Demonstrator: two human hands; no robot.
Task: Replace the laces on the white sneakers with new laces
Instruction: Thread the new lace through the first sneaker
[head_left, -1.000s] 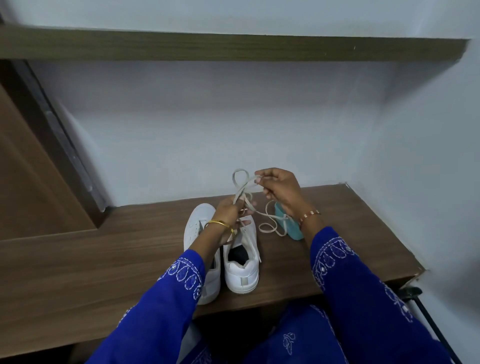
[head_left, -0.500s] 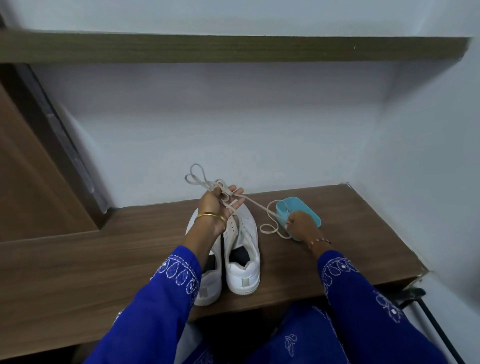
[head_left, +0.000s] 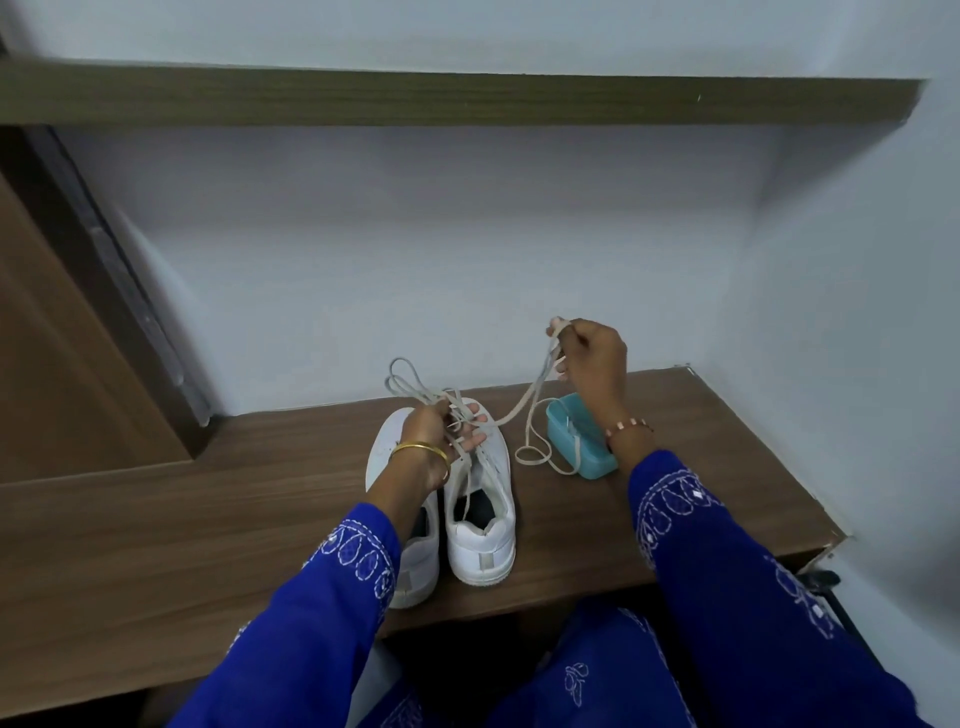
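Two white sneakers stand side by side on the wooden desk (head_left: 156, 530), heels toward me: the left sneaker (head_left: 395, 457) and the right sneaker (head_left: 480, 525). My left hand (head_left: 441, 431) hovers over their toes and grips a bundle of pale lace (head_left: 524, 402), with loops sticking out to the upper left. The lace runs up to my right hand (head_left: 592, 364), which pinches it raised above a small teal box (head_left: 576, 441). More lace hangs down in a loop onto the desk beside the box.
A wall stands close behind the desk and another on the right. A dark shelf (head_left: 467, 98) runs overhead. A brown panel and a dark door frame (head_left: 104, 291) close the left side. The desk's front edge is near my knees.
My right hand has risen from the teal box to above it, drawing the lace upward. My left hand has stayed over the sneakers' toes with the bundle.
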